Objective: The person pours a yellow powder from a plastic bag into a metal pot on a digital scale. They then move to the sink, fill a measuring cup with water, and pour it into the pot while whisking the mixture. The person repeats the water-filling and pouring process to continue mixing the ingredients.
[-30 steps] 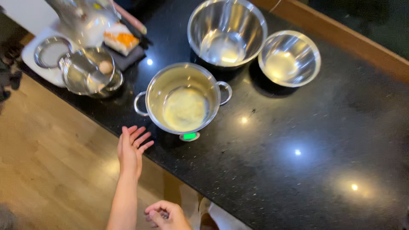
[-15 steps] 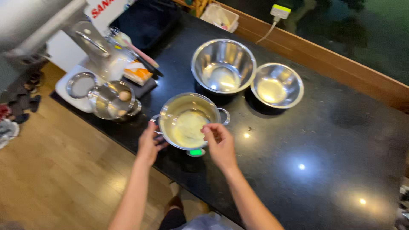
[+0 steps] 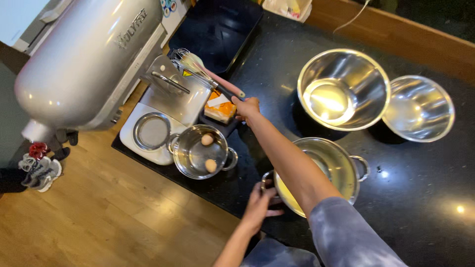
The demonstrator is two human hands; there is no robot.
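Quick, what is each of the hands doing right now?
Left hand: gripping the pot's near handle.
Right hand: reaching to the orange block; grip cannot be told.

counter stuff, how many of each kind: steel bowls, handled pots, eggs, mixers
Plain steel bowls: 2, the big bowl and the smaller bowl
Handled steel pots: 2, the egg pot and the pot of pale liquid, its handle held by the left hand
Eggs: 2, one egg and another egg
Stand mixers: 1, the grey mixer
Total: 7
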